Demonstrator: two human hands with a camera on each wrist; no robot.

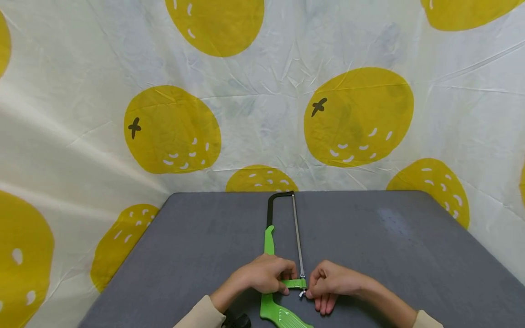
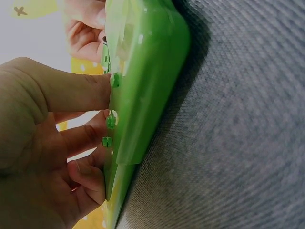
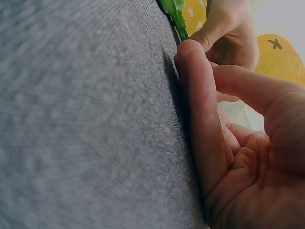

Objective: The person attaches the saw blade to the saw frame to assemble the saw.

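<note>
the hacksaw (image 1: 268,241) lies on the worktop (image 1: 205,241), probably light and stiff, best held by its green frame (image 2: 150,71), which the left hand (image 1: 268,273) grips; whether the right hand (image 1: 331,283) pinches the wing nut (image 1: 302,294), i cannot tell.

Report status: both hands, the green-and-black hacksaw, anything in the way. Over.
Left hand gripping green-and-black hacksaw. Right hand beside small silver wing nut, contact unclear. Thin silver blade fitted; nothing seen blocking it.
</note>
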